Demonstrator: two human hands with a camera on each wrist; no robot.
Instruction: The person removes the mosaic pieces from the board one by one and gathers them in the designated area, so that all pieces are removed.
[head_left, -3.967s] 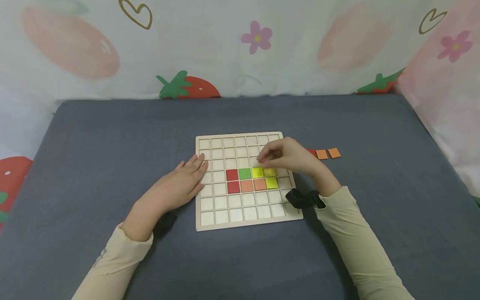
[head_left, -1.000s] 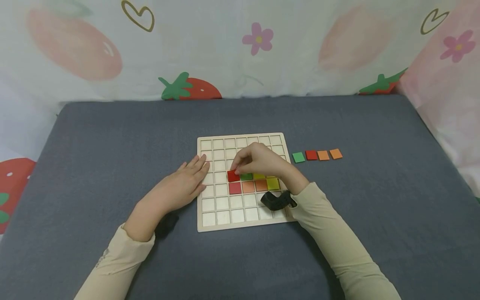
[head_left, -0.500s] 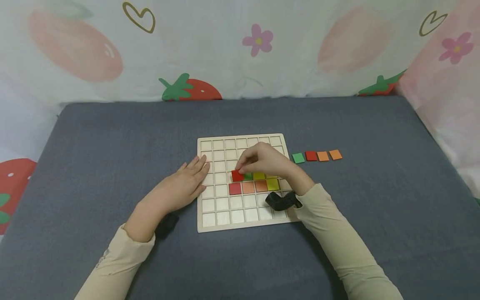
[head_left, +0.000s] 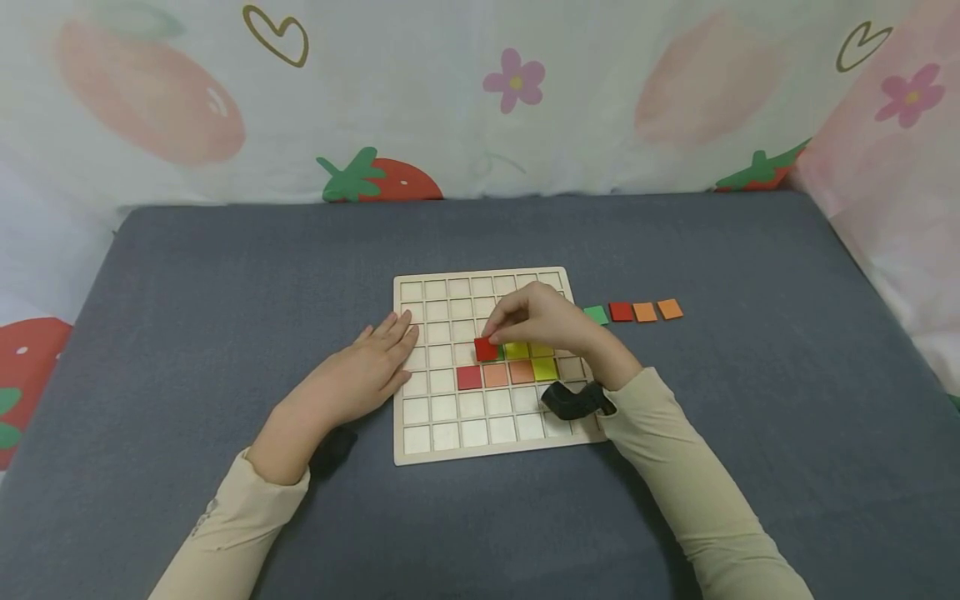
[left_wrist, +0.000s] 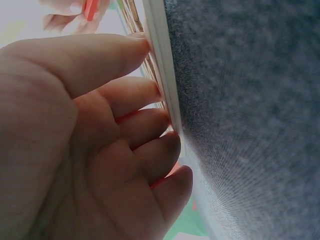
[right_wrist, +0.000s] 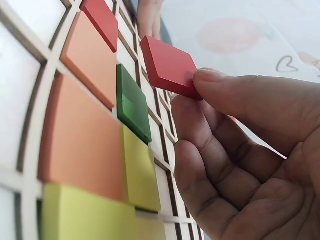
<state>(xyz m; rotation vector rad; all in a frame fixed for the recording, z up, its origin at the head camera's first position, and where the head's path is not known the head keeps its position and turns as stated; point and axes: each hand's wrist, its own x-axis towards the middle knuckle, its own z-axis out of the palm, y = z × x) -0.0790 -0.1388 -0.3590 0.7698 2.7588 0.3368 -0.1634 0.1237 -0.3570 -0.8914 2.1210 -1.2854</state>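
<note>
My right hand point(head_left: 542, 321) pinches a red square tile point(right_wrist: 171, 65) between thumb and fingertips, lifted just above the wooden grid board point(head_left: 438, 457). In the head view this tile overlaps most of the green tile point(right_wrist: 132, 102). Another red tile point(head_left: 468, 377), orange tiles point(head_left: 496, 375) and yellow tiles point(head_left: 545, 368) sit in cells of the board. The cell left of the green tile, above the seated red one, is bare. My left hand point(head_left: 367, 367) lies with extended fingers on the board's left edge; in the left wrist view its fingertips touch that edge.
Right of the board, a loose row on the grey table point(head_left: 750, 400) holds a green tile point(head_left: 596, 315), a red tile point(head_left: 621, 312) and two orange tiles point(head_left: 671, 309). A patterned curtain point(head_left: 585, 125) hangs behind the table.
My right hand came left over the board, took the red tile out of its cell, lifted it and carried it slightly right over the green tile. My left hand stayed in place.
</note>
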